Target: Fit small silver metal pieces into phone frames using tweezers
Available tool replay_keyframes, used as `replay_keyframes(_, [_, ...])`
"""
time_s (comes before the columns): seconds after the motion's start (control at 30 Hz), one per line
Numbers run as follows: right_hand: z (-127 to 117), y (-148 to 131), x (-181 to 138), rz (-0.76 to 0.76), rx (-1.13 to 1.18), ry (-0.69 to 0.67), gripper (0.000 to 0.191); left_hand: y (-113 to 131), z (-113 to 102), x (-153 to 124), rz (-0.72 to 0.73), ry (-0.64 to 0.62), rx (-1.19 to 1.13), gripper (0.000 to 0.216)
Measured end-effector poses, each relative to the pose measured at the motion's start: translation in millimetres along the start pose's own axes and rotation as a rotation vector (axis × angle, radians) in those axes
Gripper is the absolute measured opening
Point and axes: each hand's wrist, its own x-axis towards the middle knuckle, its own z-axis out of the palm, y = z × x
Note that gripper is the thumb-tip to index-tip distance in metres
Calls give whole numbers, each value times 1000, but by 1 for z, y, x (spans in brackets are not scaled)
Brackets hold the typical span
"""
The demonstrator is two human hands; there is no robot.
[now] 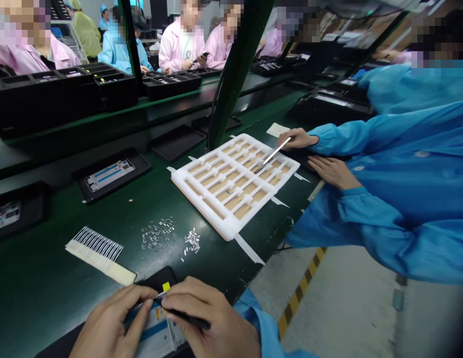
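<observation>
At the near edge of the bench, a phone frame [154, 334] with blue strips lies in a black tray [166, 274], partly covered by both hands. My left hand [114, 320] is closed over the frame's left side, thumb and forefinger pinched at its top edge; what is between them is too small to make out. My right hand [216, 318] grips a slim black tool [190, 318], its fingertips close to those of my left hand. A thin pale piece [160, 295] shows between the hands, beside a yellow tab [166, 287].
Beyond my hands lie a card of thin strips [100, 253] and loose small metal parts [158, 233]. A white slotted tray [231, 231] is taped to the bench. At right a co-worker's hand [298, 138] holds a white stick over it. Another phone frame [110, 174] sits in a tray.
</observation>
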Motion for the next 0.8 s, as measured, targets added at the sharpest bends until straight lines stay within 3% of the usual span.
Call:
replay_keyframes(0.2, [10, 1, -6, 56, 10, 49, 22, -8, -9, -12, 358, 220, 376, 38])
replay_keyframes(0.27, [17, -2, -8, 120, -34, 86, 20, -7, -15, -12, 416, 250, 449, 46])
replay_keyframes(0.33, [21, -4, -10, 179, -72, 104, 19, -9, -23, -6, 364, 270, 466, 50])
replay_keyframes(0.43, [20, -6, -9, 215, -29, 138, 16, -22, -34, 8, 163, 354, 559, 55])
replay_keyframes(0.5, [16, -5, -7, 192, 26, 230, 17, -35, -37, 17, 81, 393, 639, 57])
replay_keyframes(0.63, [7, -4, -1, 109, 66, 375, 19, -53, -31, 25, 39, 381, 697, 49])
replay_keyframes(0.8, [7, -2, 1, 88, 79, 368, 20, -51, -24, 24, 47, 360, 741, 41])
